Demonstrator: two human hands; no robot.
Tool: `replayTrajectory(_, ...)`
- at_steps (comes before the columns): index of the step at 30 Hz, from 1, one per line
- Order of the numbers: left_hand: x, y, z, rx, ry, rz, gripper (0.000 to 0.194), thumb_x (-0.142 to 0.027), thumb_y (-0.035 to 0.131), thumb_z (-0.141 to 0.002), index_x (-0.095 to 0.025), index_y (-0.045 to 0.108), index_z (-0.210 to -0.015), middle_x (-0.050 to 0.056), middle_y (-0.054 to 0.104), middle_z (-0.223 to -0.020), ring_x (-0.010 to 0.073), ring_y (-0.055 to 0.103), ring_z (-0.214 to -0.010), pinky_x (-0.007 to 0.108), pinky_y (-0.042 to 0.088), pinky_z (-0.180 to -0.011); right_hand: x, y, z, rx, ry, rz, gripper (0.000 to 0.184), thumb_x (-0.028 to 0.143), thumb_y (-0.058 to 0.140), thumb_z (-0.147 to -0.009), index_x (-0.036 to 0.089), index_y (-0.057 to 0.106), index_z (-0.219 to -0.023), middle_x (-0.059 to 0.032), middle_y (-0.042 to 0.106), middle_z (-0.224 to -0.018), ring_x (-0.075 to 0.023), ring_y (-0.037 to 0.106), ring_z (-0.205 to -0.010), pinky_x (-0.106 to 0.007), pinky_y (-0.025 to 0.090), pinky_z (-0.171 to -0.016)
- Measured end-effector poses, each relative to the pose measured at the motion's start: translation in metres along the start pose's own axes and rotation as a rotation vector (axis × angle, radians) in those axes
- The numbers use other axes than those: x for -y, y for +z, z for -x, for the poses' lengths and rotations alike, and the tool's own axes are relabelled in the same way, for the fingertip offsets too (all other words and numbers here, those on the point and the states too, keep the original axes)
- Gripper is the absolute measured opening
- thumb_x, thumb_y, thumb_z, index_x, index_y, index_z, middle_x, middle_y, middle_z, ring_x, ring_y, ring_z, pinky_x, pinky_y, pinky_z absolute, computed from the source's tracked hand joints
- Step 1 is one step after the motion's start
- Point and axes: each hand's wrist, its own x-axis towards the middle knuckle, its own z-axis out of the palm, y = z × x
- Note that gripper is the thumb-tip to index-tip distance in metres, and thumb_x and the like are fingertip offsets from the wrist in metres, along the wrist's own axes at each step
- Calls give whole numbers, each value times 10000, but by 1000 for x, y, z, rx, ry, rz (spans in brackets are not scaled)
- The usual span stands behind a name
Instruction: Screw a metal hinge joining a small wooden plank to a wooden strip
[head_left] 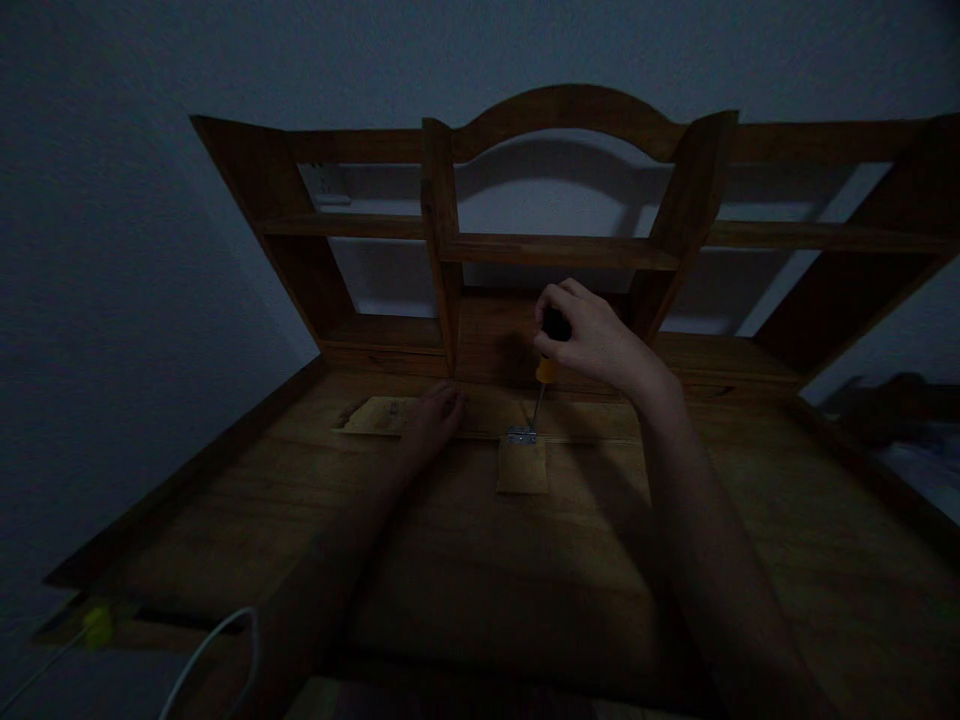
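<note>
In the dim head view, my right hand is closed around the upper handle of a screwdriver. The handle shows yellow below the fingers, and the thin shaft slants down to a small metal hinge. That hinge spans a long, thin wooden strip and a small square wood piece on its near side. Left of the hinge, my left hand lies on the strip with its fingers curled against it. Shadow obscures part of its grip. Another small metal fitting shows near the strip's left end.
Everything lies on a wooden desktop. Behind it rises a wooden shelf unit with several compartments, against a pale wall. A white cable loops at the lower left, near a yellow object.
</note>
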Motion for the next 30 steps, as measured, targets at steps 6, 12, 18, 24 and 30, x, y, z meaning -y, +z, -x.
replayTrajectory(6,2,1,-1,-4,7,32,277,-337,419,-1003,-203,652,-936,55,644,-972,205,618,-931,340,507,-842,-8,4,0,16,2,-47,291,240,652,-825,266,495,-1068,-65,556,-1110,-277,561,-1035,-453,460,-939)
replayTrajectory(12,1,0,-1,-10,6,21,293,-359,410,-1006,-204,648,-932,50,646,-963,204,615,-925,340,496,-841,-7,3,0,-2,-25,-99,413,157,607,-766,270,488,-1146,-71,553,-1198,-287,544,-1128,-460,440,-993)
replayTrajectory(18,-2,-1,1,-10,-9,35,300,-378,412,-1009,-204,642,-928,50,643,-955,199,618,-919,334,506,-839,-4,-6,-1,-70,-30,-22,409,137,571,-755,261,516,-1141,-82,565,-1192,-287,542,-1124,-467,454,-976)
replayTrajectory(24,-28,5,-13,74,32,221,193,-333,538,-959,-212,683,-1000,43,684,-1024,180,650,-952,304,520,-856,-6,-23,0,-149,17,92,446,151,564,-761,270,529,-1189,-91,582,-1174,-324,538,-1147,-523,453,-959)
replayTrajectory(30,-72,21,-57,595,315,123,124,-243,641,-897,-202,741,-958,29,737,-981,141,679,-867,213,487,-784,-16,-52,12,-318,36,133,399,166,580,-764,279,538,-1144,-78,581,-1166,-300,558,-1112,-491,455,-962)
